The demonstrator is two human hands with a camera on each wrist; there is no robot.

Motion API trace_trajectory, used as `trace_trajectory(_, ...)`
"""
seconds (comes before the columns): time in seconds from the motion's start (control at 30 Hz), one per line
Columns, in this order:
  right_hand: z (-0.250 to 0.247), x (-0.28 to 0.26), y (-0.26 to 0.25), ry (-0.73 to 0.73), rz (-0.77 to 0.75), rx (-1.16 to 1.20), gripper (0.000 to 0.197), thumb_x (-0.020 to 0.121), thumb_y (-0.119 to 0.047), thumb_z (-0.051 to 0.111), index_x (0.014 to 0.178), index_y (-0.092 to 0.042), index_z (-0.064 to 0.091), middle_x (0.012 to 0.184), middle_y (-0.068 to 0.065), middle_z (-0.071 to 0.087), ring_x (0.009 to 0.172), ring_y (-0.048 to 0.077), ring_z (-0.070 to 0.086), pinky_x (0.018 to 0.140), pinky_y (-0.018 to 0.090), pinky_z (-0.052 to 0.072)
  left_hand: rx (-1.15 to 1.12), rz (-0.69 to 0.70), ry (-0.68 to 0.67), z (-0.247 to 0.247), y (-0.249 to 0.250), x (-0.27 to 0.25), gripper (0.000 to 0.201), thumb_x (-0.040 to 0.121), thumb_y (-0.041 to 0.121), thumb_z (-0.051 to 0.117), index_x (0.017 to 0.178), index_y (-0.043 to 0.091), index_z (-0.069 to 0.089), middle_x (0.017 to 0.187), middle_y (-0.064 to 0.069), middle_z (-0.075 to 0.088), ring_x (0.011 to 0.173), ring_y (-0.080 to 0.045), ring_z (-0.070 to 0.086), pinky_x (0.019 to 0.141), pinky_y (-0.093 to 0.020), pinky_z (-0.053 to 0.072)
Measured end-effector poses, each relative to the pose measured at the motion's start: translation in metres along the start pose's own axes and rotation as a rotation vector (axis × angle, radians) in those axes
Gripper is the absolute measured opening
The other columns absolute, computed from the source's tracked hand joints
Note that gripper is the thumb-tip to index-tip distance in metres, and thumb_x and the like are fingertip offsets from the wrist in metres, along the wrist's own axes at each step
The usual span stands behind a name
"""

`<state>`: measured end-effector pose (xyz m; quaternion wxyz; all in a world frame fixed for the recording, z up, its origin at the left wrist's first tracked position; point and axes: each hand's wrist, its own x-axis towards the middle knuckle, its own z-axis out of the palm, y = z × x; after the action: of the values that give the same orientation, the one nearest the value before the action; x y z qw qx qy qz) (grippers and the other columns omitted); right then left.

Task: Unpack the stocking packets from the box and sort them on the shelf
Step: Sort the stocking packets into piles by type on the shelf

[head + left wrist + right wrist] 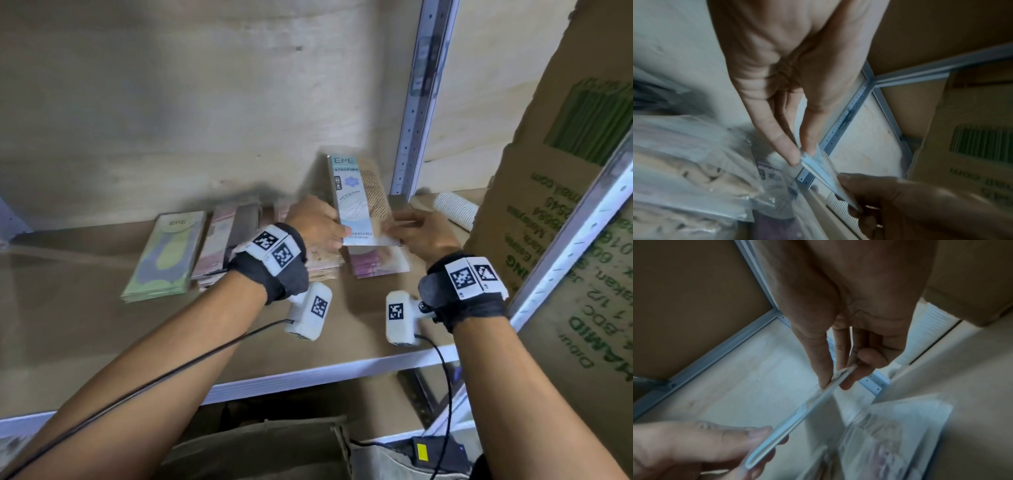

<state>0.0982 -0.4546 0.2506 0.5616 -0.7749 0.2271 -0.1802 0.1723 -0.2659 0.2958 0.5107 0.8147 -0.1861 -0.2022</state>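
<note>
A person's left hand (317,222) and right hand (423,233) held one light-blue stocking packet (358,198) upright above the shelf (102,329), each grip pinched shut on a lower corner of it, thumb against fingertips, just over a pink pile (376,263) near the metal upright (416,113). Three more piles lay to the left on the board: a green pile (164,257), a mauve pile (222,246) and a beige pile (322,263) partly hidden behind the left wrist. The packet looked thin and slippery, so such light corner pinches could have let it slide or twist out; set down carelessly, it might have landed on a pile of another colour or nudged the stacked packets askew. The head camera alone showed the packet's printed face, the row of piles, the brown box (260,452) below the shelf and a large printed carton (561,212) at the right. The left wrist camera showed the left hand's fingertips (795,155) on the packet's edge, with crinkled wrappers of the beige pile beside them; the right wrist camera showed the packet edge-on, a narrow strip spanning both hands, something the head view could not convey
</note>
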Motion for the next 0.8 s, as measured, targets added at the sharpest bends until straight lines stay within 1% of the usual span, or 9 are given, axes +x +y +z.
trace_trajectory(0.07, -0.007, 0.005, 0.004, 0.037, 0.037, -0.083, 0.025, 0.08, -0.029, 0.08, 0.102, -0.021, 0.072, 0.102, 0.001, 0.074, 0.1, 0.02, 0.068, 0.098, 0.038, 0.052, 0.099, -0.024, 0.028, 0.013, 0.006, 0.009, 0.041, 0.08, 0.003, 0.081, 0.117, -0.007, 0.066, 0.113, -0.022, 0.072, 0.089, -0.03, 0.076, 0.086, -0.043, 0.061)
trace_trajectory(0.13, -0.011, 0.009, 0.008, 0.068, 0.076, -0.167, 0.034, 0.08, -0.029, 0.079, 0.111, -0.017, 0.073, 0.108, 0.003, 0.073, 0.105, 0.02, 0.065, 0.1, 0.032, 0.049, 0.225, -0.04, 0.051, 0.023, 0.011, 0.016, 0.046, 0.079, 0.006, 0.082, 0.118, -0.007, 0.065, 0.115, -0.021, 0.071, 0.093, -0.031, 0.075, 0.087, -0.042, 0.06)
trace_trajectory(0.2, -0.011, 0.011, 0.01, 0.067, 0.117, -0.248, 0.035, 0.08, -0.027, 0.079, 0.112, -0.015, 0.073, 0.111, 0.005, 0.071, 0.104, 0.019, 0.063, 0.09, 0.027, 0.047, 0.366, -0.051, 0.062, 0.032, 0.015, 0.021, 0.046, 0.079, 0.009, 0.082, 0.119, -0.006, 0.064, 0.117, -0.02, 0.07, 0.1, -0.031, 0.073, 0.09, -0.041, 0.059)
trace_trajectory(0.27, -0.01, 0.011, 0.01, 0.046, 0.158, -0.305, 0.033, 0.079, -0.024, 0.08, 0.11, -0.013, 0.072, 0.111, 0.007, 0.07, 0.099, 0.02, 0.062, 0.082, 0.027, 0.045, 0.539, -0.078, 0.066, 0.04, 0.019, 0.023, 0.051, 0.081, 0.014, 0.082, 0.124, -0.003, 0.06, 0.122, -0.016, 0.069, 0.107, -0.028, 0.07, 0.094, -0.038, 0.057)
trace_trajectory(0.4, -0.01, 0.011, 0.008, 0.035, 0.211, -0.37, 0.036, 0.075, -0.022, 0.082, 0.107, -0.009, 0.073, 0.11, 0.009, 0.07, 0.091, 0.02, 0.06, 0.077, 0.025, 0.042, 0.753, -0.087, 0.107, 0.052, 0.021, 0.025, 0.058, 0.084, 0.021, 0.079, 0.132, 0.0, 0.054, 0.13, -0.013, 0.064, 0.119, -0.025, 0.064, 0.1, -0.034, 0.053)
trace_trajectory(0.5, -0.009, 0.01, 0.007, 0.007, 0.239, -0.398, 0.039, 0.075, -0.021, 0.083, 0.109, -0.007, 0.072, 0.109, 0.012, 0.07, 0.094, 0.024, 0.064, 0.08, 0.03, 0.05, 0.772, -0.121, 0.071, 0.059, 0.018, 0.031, 0.052, 0.082, 0.018, 0.081, 0.124, -0.002, 0.058, 0.121, -0.015, 0.069, 0.11, -0.027, 0.069, 0.096, -0.036, 0.056)
trace_trajectory(0.6, -0.009, 0.009, 0.006, -0.003, 0.25, -0.42, 0.039, 0.073, -0.022, 0.084, 0.107, -0.006, 0.072, 0.106, 0.014, 0.07, 0.098, 0.029, 0.066, 0.091, 0.039, 0.055, 0.798, -0.138, 0.058, 0.064, 0.017, 0.036, 0.05, 0.079, 0.016, 0.084, 0.12, -0.001, 0.06, 0.117, -0.015, 0.071, 0.107, -0.029, 0.07, 0.093, -0.036, 0.057)
trace_trajectory(0.73, -0.008, 0.004, 0.003, -0.039, 0.254, -0.424, 0.033, 0.074, -0.02, 0.084, 0.102, -0.006, 0.072, 0.102, 0.012, 0.07, 0.097, 0.028, 0.066, 0.093, 0.042, 0.055, 0.92, 0.01, 0.143, 0.066, 0.009, 0.037, 0.042, 0.085, 0.016, 0.076, 0.12, 0.001, 0.062, 0.127, -0.017, 0.063, 0.115, -0.032, 0.064, 0.09, -0.035, 0.052)
trace_trajectory(0.8, -0.008, 0.002, 0.001, -0.049, 0.258, -0.439, 0.032, 0.075, -0.019, 0.083, 0.101, -0.006, 0.072, 0.101, 0.012, 0.071, 0.096, 0.028, 0.066, 0.091, 0.042, 0.055, 0.962, 0.004, 0.135, 0.068, 0.01, 0.037, 0.04, 0.087, 0.015, 0.073, 0.122, 0.001, 0.061, 0.131, -0.016, 0.06, 0.118, -0.032, 0.062, 0.096, -0.037, 0.05)
